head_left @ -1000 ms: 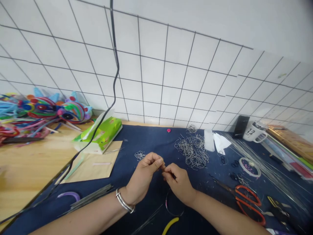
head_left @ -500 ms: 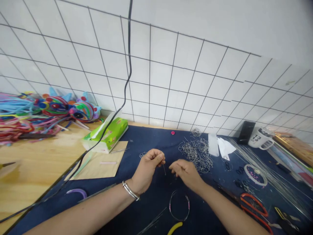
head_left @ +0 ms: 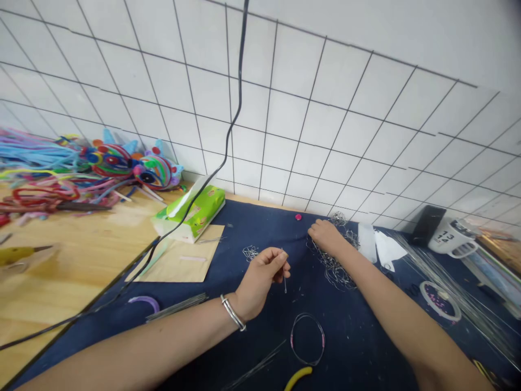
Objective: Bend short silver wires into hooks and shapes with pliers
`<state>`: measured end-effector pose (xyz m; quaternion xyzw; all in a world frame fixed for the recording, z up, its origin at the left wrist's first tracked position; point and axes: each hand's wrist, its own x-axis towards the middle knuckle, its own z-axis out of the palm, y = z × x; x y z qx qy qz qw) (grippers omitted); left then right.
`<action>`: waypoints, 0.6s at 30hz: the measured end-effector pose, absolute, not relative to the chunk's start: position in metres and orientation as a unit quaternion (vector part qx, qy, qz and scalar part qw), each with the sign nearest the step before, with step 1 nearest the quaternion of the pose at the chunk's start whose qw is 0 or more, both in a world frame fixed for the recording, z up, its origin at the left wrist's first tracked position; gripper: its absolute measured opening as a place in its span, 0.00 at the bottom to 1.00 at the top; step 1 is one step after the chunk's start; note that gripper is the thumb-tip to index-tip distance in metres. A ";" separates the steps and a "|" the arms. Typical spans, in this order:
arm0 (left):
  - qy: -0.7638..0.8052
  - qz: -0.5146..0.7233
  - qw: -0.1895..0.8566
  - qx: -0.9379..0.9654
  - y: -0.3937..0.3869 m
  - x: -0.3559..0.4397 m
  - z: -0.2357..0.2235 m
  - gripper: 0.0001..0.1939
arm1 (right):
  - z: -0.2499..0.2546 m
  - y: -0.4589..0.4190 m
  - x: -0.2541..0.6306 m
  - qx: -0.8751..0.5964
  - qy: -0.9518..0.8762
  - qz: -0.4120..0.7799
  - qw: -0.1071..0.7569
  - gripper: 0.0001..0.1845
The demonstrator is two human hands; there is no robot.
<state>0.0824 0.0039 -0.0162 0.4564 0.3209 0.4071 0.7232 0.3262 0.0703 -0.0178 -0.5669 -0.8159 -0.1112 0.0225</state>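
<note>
My left hand (head_left: pixel 266 271), with a silver bangle (head_left: pixel 233 313) on its wrist, pinches a thin piece of wire (head_left: pixel 285 285) that hangs below the fingertips and ends in a small loop. My right hand (head_left: pixel 328 239) reaches over the left edge of a tangled pile of bent wire pieces (head_left: pixel 337 274). Its fingers are curled together, and whatever they grip is hidden. A smaller cluster of bent wires (head_left: pixel 249 253) lies just behind my left hand. In front of both hands rests a wire ring with pink sections (head_left: pixel 307 339).
A green tissue pack (head_left: pixel 199 212) and a brown paper sheet (head_left: pixel 183 266) lie left. A black cable (head_left: pixel 230 130) hangs across the view. Right are a white mug (head_left: pixel 451 239), a round bead dish (head_left: pixel 458 315) and long straight wires (head_left: pixel 480 309). A yellow handle (head_left: pixel 299 376) lies in front.
My right hand has moved away from my left, back and to the right, onto the wire pile. My left hand still pinches the wire. The view has shifted slightly.
</note>
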 end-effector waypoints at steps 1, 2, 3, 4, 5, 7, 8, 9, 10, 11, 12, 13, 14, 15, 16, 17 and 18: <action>0.322 0.406 0.722 0.457 0.004 0.082 -0.016 0.12 | -0.016 0.069 0.328 -0.571 -0.812 -0.113 0.037 0.07; 0.324 0.406 0.721 0.459 0.003 0.082 -0.016 0.12 | -0.013 0.067 0.330 -0.578 -0.806 -0.115 0.056 0.07; 0.326 0.406 0.719 0.459 0.003 0.082 -0.016 0.12 | -0.011 0.064 0.332 -0.588 -0.796 -0.118 0.080 0.08; 0.328 0.405 0.719 0.459 0.002 0.082 -0.015 0.12 | -0.008 0.060 0.334 -0.599 -0.784 -0.121 0.107 0.09; 0.328 0.403 0.721 0.458 0.001 0.082 -0.015 0.12 | -0.006 0.056 0.336 -0.610 -0.771 -0.123 0.136 0.10; 0.324 0.397 0.730 0.452 0.000 0.082 -0.013 0.12 | -0.003 0.046 0.337 -0.632 -0.741 -0.119 0.194 0.12; 0.321 0.393 0.736 0.448 -0.001 0.082 -0.013 0.12 | -0.003 0.040 0.337 -0.642 -0.725 -0.113 0.222 0.12; 0.318 0.388 0.741 0.446 -0.002 0.082 -0.013 0.13 | -0.003 0.035 0.336 -0.651 -0.710 -0.104 0.248 0.13; 0.315 0.384 0.746 0.443 -0.003 0.082 -0.013 0.13 | -0.003 0.028 0.335 -0.659 -0.695 -0.092 0.272 0.13; 0.315 0.379 0.749 0.442 -0.004 0.082 -0.013 0.13 | -0.004 0.022 0.332 -0.666 -0.682 -0.078 0.293 0.14; 0.317 0.375 0.752 0.440 -0.004 0.082 -0.013 0.13 | -0.005 0.015 0.328 -0.670 -0.671 -0.062 0.310 0.14; 0.319 0.371 0.754 0.439 -0.005 0.082 -0.014 0.13 | -0.006 0.008 0.323 -0.671 -0.665 -0.044 0.325 0.15; 0.321 0.367 0.756 0.438 -0.006 0.082 -0.014 0.13 | -0.006 0.000 0.316 -0.670 -0.661 -0.027 0.338 0.15; 0.321 0.364 0.758 0.436 -0.006 0.082 -0.014 0.13 | -0.006 -0.007 0.308 -0.666 -0.659 -0.010 0.349 0.15; 0.319 0.362 0.761 0.434 -0.007 0.082 -0.015 0.13 | -0.006 -0.015 0.299 -0.661 -0.659 0.007 0.357 0.15; 0.316 0.361 0.764 0.432 -0.008 0.082 -0.015 0.13 | -0.006 -0.022 0.290 -0.656 -0.663 0.024 0.361 0.14; 0.312 0.361 0.767 0.429 -0.009 0.082 -0.015 0.13 | -0.005 -0.028 0.281 -0.650 -0.663 0.043 0.368 0.13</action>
